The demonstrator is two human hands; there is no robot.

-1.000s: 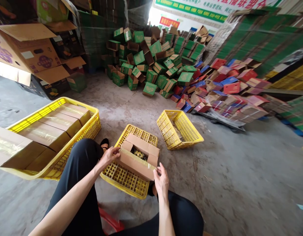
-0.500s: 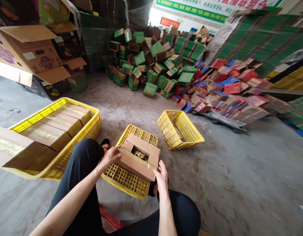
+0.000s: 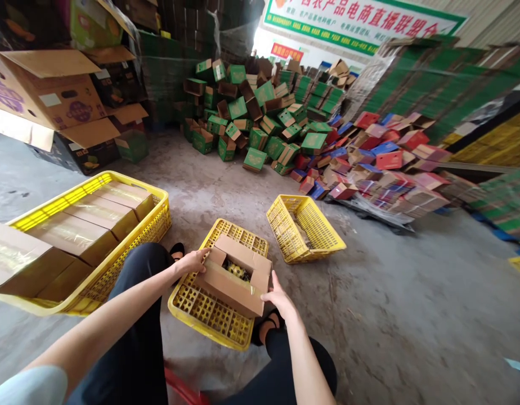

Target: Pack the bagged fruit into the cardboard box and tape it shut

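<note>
A brown cardboard box (image 3: 230, 292) rests on an upturned yellow plastic crate (image 3: 213, 318) between my feet. Its flaps are partly folded in, and through the gap between them several yellowish round items with dark patches (image 3: 237, 270) show; their kind is unclear. My left hand (image 3: 193, 261) grips the box's left end, thumb and fingers at the corner. At the opposite end, my right hand (image 3: 280, 297) holds the box with its thumb on the near side and its fingers along the end face.
To my left, a long yellow crate (image 3: 161, 211) holds several taped cardboard boxes. Another yellow crate (image 3: 327, 230) sits ahead to the right. Green boxes (image 3: 255, 159) and red and blue boxes (image 3: 389, 160) lie heaped behind. Large open cartons (image 3: 53, 104) are stacked at the left.
My right hand has come closer against the box's right end, its thumb now on the near side. My left hand stays at the left end. The view has shifted slightly.
</note>
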